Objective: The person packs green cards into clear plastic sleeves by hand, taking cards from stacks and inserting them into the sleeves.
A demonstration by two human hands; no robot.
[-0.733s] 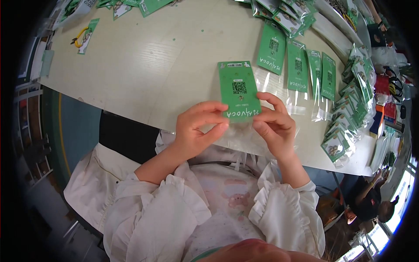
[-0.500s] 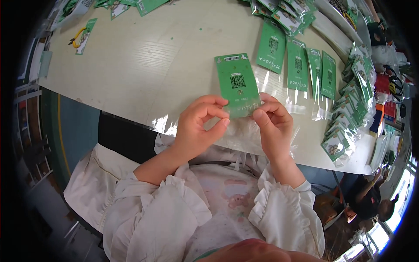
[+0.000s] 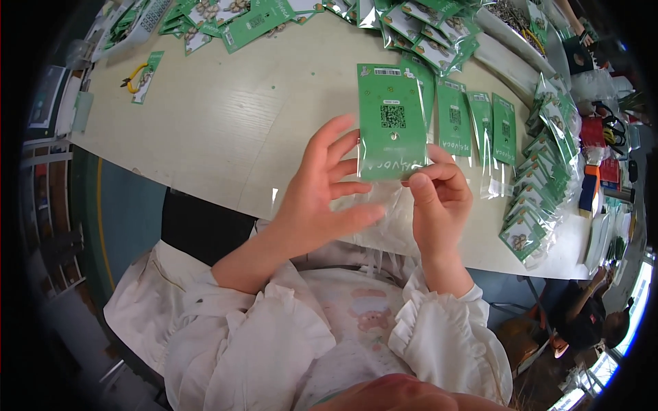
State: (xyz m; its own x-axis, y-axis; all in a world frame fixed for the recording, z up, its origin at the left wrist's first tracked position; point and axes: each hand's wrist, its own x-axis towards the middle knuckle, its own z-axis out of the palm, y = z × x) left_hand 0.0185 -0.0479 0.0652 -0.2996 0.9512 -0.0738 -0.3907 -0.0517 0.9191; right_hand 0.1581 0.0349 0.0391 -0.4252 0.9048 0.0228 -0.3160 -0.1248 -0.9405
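Note:
A green printed card in a clear plastic sleeve (image 3: 377,154) is held up over the table's near edge, its coded side facing me. My right hand (image 3: 442,198) pinches its lower right corner between thumb and fingers. Beside the card's left edge, my left hand (image 3: 322,185) has its fingers spread, some of them passing behind the card; whether they touch it I cannot tell. Clear plastic film (image 3: 384,212) lies below the card. Just right of it, several similar sleeved green cards (image 3: 452,120) lie in a row on the table.
Piled sleeved cards (image 3: 439,41) fill the far right, and overlapping ones (image 3: 528,212) line the right edge. More green cards (image 3: 250,27) lie at the back. Yellow-handled cutters (image 3: 135,79) rest on a card at far left. A co-worker (image 3: 582,315) is at the lower right.
The sleeved card has been raised and moved slightly right. My left hand has let go of its lower edge and spread its fingers; my right hand still pinches the corner.

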